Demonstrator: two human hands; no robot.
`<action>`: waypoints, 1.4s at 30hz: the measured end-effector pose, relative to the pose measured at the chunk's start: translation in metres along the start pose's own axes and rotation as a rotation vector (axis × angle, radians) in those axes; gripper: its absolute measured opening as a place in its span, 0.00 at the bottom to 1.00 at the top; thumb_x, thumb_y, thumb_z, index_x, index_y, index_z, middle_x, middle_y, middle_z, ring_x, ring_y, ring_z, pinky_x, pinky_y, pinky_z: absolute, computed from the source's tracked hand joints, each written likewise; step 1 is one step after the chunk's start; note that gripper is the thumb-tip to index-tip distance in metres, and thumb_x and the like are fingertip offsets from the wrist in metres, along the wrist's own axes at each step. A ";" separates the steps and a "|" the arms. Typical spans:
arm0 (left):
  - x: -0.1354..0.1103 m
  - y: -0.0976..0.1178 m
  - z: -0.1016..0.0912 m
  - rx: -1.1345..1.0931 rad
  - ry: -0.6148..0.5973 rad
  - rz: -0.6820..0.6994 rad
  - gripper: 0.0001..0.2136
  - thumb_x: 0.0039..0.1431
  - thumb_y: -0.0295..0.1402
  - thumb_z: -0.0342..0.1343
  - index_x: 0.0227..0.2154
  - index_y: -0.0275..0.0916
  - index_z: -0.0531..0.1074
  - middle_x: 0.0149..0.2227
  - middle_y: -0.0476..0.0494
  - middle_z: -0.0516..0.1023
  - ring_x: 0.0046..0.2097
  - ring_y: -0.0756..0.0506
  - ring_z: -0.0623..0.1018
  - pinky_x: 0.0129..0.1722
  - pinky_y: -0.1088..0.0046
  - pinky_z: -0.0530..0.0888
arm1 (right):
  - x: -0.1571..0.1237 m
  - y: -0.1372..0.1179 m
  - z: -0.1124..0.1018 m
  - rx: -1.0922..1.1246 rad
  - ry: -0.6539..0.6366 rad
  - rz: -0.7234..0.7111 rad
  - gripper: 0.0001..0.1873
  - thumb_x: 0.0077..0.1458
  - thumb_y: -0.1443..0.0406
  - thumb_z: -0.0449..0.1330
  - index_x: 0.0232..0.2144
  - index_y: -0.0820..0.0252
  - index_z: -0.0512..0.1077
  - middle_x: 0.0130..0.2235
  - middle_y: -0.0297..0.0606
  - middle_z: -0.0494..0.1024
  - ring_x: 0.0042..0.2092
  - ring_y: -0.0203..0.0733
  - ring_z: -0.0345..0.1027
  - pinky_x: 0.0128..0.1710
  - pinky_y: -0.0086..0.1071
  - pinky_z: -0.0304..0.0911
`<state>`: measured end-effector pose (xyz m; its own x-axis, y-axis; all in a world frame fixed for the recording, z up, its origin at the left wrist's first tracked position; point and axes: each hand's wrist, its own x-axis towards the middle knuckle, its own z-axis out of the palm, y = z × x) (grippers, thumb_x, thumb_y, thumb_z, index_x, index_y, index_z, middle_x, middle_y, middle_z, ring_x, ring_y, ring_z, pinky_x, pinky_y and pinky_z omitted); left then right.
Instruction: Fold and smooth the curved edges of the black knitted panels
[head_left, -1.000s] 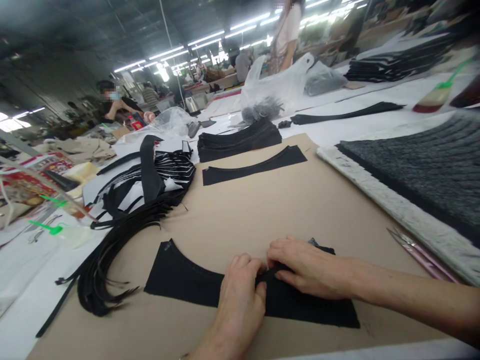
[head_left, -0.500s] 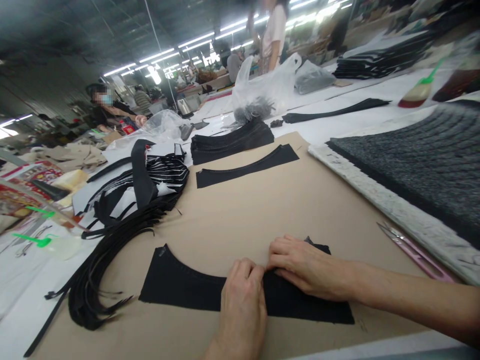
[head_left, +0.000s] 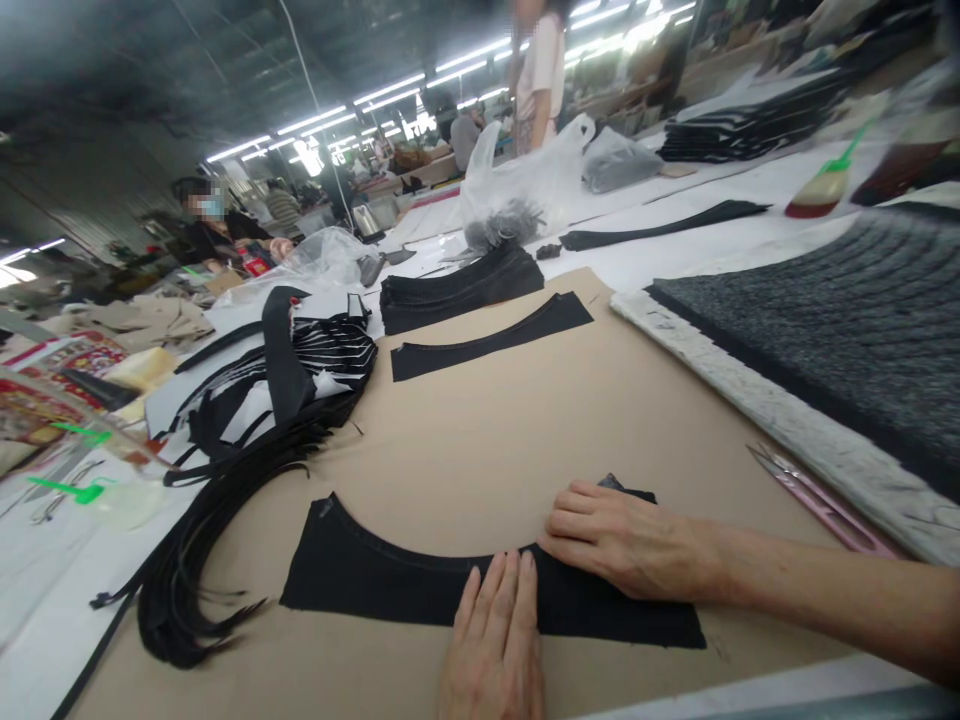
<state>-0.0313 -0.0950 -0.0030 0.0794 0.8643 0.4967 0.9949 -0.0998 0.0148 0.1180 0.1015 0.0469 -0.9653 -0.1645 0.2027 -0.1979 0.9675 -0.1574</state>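
Tan cardboard: left hand and right hand lie flat, fingers together, on curved black fabric; pink snips lie rightward, black strips leftward.

a black curved fabric panel lies flat on tan paper, its upper edge arched.

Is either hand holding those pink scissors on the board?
No, the left hand and right hand both rest on the curved black fabric piece, while the pink scissors lie apart on the tan board.
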 end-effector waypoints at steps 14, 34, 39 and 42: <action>0.028 0.010 0.003 -0.078 0.039 -0.131 0.17 0.64 0.28 0.46 0.54 0.42 0.69 0.44 0.42 0.77 0.47 0.43 0.73 0.52 0.60 0.59 | -0.006 0.005 -0.006 -0.081 -0.002 -0.037 0.10 0.63 0.70 0.49 0.40 0.62 0.70 0.35 0.39 0.70 0.36 0.43 0.59 0.37 0.38 0.52; 0.097 0.017 -0.003 -0.469 -0.293 -0.375 0.15 0.50 0.18 0.51 0.37 0.42 0.71 0.37 0.46 0.74 0.42 0.43 0.73 0.43 0.63 0.71 | -0.006 0.022 -0.042 0.213 -0.153 0.340 0.12 0.48 0.66 0.65 0.37 0.59 0.71 0.37 0.37 0.74 0.42 0.45 0.65 0.43 0.40 0.54; 0.105 0.018 -0.002 -0.491 -0.355 -0.415 0.13 0.49 0.16 0.51 0.32 0.41 0.70 0.36 0.46 0.73 0.42 0.42 0.72 0.43 0.62 0.71 | -0.005 0.031 -0.043 0.287 -0.172 0.344 0.07 0.51 0.69 0.63 0.35 0.57 0.74 0.37 0.35 0.74 0.43 0.44 0.66 0.43 0.37 0.55; 0.107 0.021 -0.002 -0.475 -0.353 -0.418 0.12 0.51 0.16 0.50 0.33 0.40 0.70 0.36 0.45 0.73 0.42 0.41 0.72 0.43 0.60 0.71 | -0.011 0.033 -0.039 0.317 -0.122 0.325 0.08 0.51 0.72 0.62 0.36 0.57 0.74 0.36 0.34 0.74 0.43 0.42 0.66 0.43 0.36 0.56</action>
<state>-0.0021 -0.0056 0.0520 -0.2067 0.9766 0.0588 0.8185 0.1397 0.5572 0.1283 0.1424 0.0772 -0.9951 0.0974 -0.0178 0.0938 0.8694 -0.4851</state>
